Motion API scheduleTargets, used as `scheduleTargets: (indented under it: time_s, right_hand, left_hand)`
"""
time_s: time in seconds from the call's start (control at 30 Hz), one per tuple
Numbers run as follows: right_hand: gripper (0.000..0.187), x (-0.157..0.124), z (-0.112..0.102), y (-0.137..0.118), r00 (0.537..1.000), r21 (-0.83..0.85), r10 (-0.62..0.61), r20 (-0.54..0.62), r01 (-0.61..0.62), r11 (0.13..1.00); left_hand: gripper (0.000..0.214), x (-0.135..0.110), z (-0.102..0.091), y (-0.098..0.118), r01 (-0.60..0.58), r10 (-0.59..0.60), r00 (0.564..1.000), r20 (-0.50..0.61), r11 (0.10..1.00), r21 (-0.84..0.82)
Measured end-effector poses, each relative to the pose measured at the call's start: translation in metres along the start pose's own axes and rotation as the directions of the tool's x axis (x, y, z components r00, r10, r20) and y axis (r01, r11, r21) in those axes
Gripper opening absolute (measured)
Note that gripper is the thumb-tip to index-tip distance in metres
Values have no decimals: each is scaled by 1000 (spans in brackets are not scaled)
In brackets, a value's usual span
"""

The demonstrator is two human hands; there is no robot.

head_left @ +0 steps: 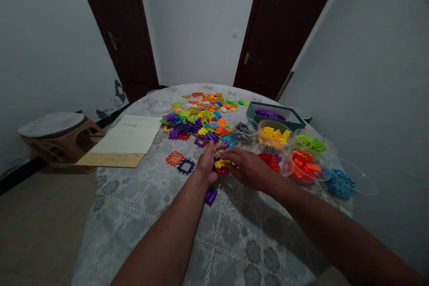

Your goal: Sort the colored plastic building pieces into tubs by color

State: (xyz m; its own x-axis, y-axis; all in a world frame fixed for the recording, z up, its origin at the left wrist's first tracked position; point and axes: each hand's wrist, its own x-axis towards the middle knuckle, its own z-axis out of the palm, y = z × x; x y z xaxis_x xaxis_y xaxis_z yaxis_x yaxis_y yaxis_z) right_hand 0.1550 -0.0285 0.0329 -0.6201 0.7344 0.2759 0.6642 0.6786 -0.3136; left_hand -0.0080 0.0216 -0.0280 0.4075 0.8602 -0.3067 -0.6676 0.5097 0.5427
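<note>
My left hand [207,164] is cupped over the table with its palm turned right, closed on plastic building pieces. A yellow building piece [221,164] shows between my hands, with red and dark purple edges around it. My right hand [247,167] reaches in from the right, its fingertips pinching at the yellow piece; the fingers partly hide the grip. Below my left hand lies a purple curved piece [211,196]. To its left are an orange notched square [174,158] and a dark purple square frame [186,166].
Ahead is a mixed pile of colourful pieces [192,120]. On the right stand clear bowls of yellow [275,136], red [269,162], orange [305,165], green [311,143] and blue pieces [340,183], plus a green box [295,116]. Paper [125,134] lies left, near a stool [53,126].
</note>
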Motion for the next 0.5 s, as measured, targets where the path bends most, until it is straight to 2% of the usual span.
scheduleTargets:
  time_s: [0.13,0.23,0.3,0.37,0.5]
  right_hand:
    - [22,4,2,2,999,-2,28,-28,-28,1000]
    - [21,2,-1,1,988,57,44,-147,-36,998]
    - [21,-3,-8,5,962,98,107,-252,-84,992]
    - [21,-9,-19,17,913,137,228,-337,-192,972]
    - [26,-25,-51,68,757,188,466,-457,-430,883]
  left_hand:
    - [50,1,-1,-2,46,-48,998,36,998,41]
    - [49,2,-2,-2,63,-66,994,88,997,34]
    - [48,1,-1,-1,77,-80,993,90,997,30]
    - [47,-1,0,1,99,-100,993,59,995,19]
    - [48,-6,3,4,136,-136,991,18,991,-7]
